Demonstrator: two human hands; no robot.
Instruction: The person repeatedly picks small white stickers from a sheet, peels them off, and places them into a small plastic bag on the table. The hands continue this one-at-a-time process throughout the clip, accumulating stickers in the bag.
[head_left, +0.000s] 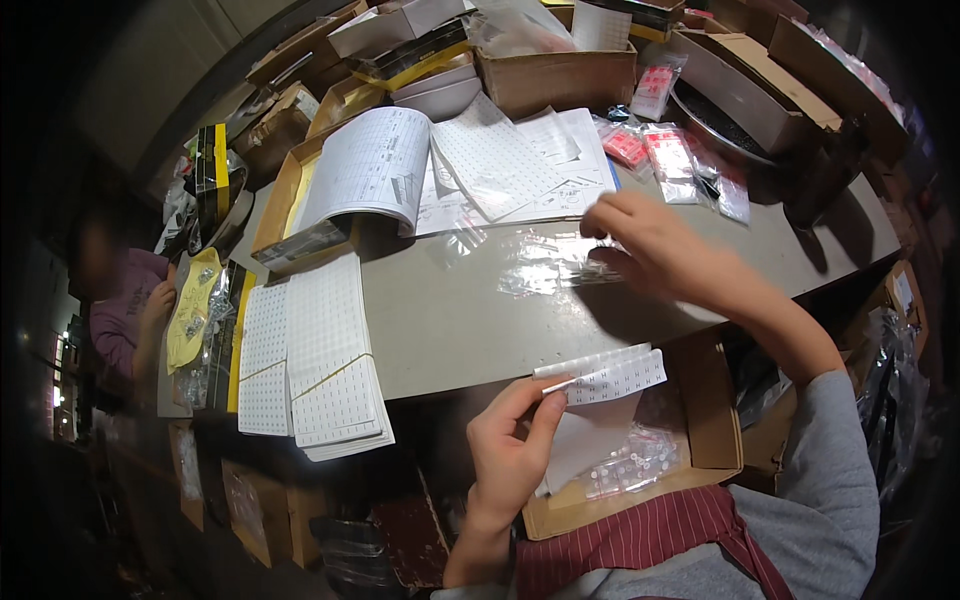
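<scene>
At the lower centre of the frame, the person's left hand (512, 450) pinches a curled white label sheet (622, 379) between bent thumb and fingers, above an open cardboard box (712, 405) containing a clear bag of small round pieces (632, 466). Right of centre, the right hand (645, 247), fingers loosely curled, is at the right edge of some shiny clear packets (540, 262) on the grey table (440, 330); whether its partly hidden fingertips grip anything cannot be told.
</scene>
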